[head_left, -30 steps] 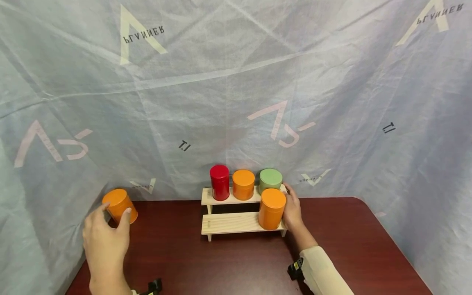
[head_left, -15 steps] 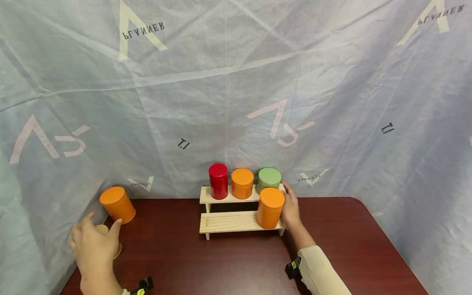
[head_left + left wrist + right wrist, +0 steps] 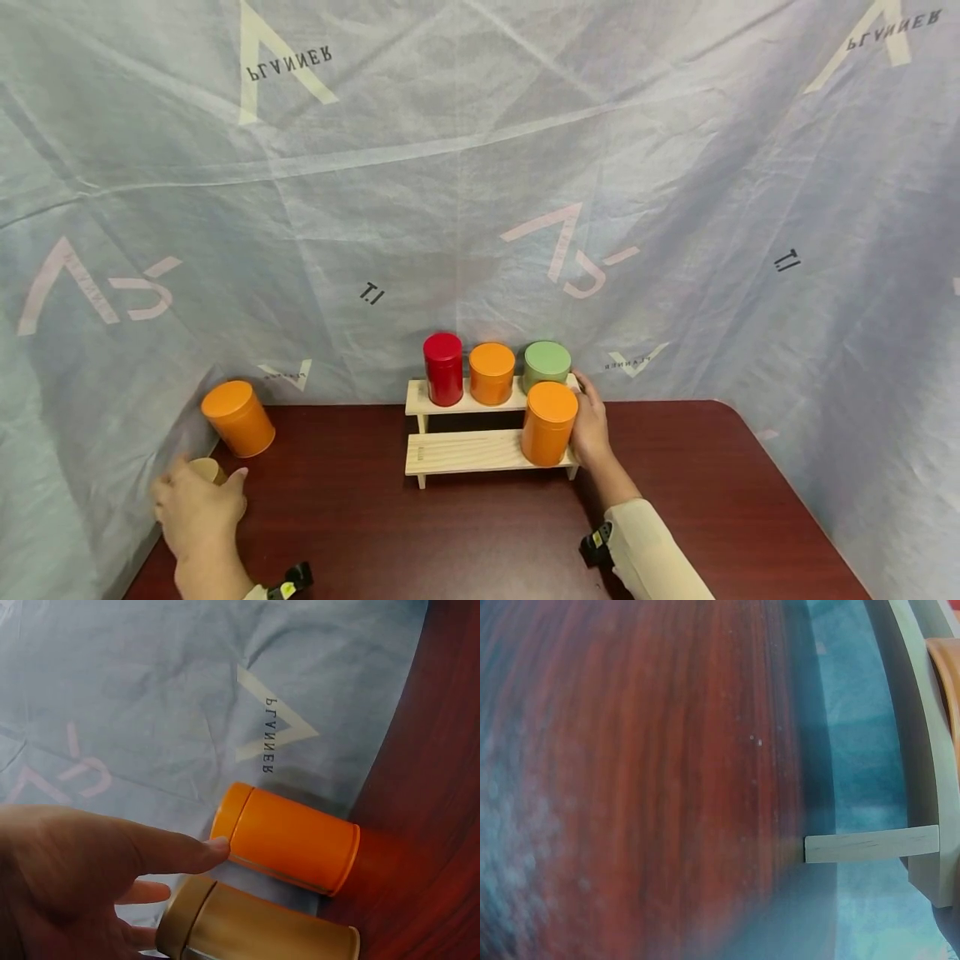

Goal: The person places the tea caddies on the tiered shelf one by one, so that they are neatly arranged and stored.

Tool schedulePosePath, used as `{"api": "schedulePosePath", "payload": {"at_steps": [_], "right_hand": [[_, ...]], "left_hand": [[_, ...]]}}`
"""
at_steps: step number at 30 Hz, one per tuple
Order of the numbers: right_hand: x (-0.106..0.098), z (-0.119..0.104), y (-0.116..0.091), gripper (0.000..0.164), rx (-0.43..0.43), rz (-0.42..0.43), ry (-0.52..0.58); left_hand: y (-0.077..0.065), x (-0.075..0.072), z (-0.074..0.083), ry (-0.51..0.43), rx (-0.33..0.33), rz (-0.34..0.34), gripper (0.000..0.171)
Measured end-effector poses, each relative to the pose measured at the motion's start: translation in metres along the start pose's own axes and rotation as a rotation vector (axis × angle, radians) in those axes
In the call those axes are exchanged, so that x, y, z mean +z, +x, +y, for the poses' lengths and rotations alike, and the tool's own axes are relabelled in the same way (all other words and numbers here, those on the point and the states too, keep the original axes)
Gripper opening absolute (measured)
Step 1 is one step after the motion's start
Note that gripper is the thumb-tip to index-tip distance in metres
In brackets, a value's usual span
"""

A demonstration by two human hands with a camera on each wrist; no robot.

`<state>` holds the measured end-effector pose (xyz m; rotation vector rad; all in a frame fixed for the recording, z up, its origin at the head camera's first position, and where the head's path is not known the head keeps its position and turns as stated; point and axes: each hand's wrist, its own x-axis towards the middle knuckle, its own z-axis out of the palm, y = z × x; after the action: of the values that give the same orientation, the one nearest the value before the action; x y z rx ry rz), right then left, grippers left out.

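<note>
At the table's left side, my left hand [image 3: 197, 510] reaches over a gold canister [image 3: 270, 924]. Its thumb is straight and apart from the gold lid in the left wrist view, while the fingertips are right at that lid's far side. Just beyond stands an orange canister [image 3: 240, 419]. My right hand [image 3: 591, 425] holds the right end of a two-tier wooden stand [image 3: 465, 452], its fingers reaching the upper shelf's end and its thumb hidden. Beside that hand, a second orange canister [image 3: 551, 425] stands on the lower shelf.
The upper shelf bears a red canister [image 3: 444, 371], a third orange canister [image 3: 492, 375] and a green canister [image 3: 547, 362]. A grey cloth [image 3: 420, 208] hangs behind and along both sides of the dark red table [image 3: 390, 533].
My left hand has moved from the orange canister down to the gold canister nearer me, its fingers now lower over it. My right hand stays at the stand.
</note>
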<state>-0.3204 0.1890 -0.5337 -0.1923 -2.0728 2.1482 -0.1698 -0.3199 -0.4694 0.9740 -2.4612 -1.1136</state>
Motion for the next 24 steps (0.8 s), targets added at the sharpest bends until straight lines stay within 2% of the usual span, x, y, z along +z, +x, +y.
{"api": "schedulePosePath", "payload": {"at_steps": [5,9,16,20,24], "right_hand": [[0.001,0.0,0.0,0.05,-0.01,0.004,0.014],[0.001,-0.001,-0.001,0.05,-0.007,0.001,0.026],[0.0,-0.002,-0.001,0.05,-0.013,0.0,0.01],[0.001,-0.002,-0.002,0.05,-0.008,-0.002,0.012],[0.002,-0.002,-0.003,0.05,-0.003,0.005,0.02]], "left_hand": [[0.005,0.001,-0.009,-0.092,-0.06,-0.003,0.102],[0.006,0.003,-0.017,-0.119,-0.093,-0.001,0.104],[0.006,0.005,-0.017,-0.118,-0.025,0.041,0.085],[0.003,0.004,-0.011,-0.144,-0.005,0.045,0.083],[0.003,0.002,-0.005,-0.151,0.004,0.012,0.087]]}}
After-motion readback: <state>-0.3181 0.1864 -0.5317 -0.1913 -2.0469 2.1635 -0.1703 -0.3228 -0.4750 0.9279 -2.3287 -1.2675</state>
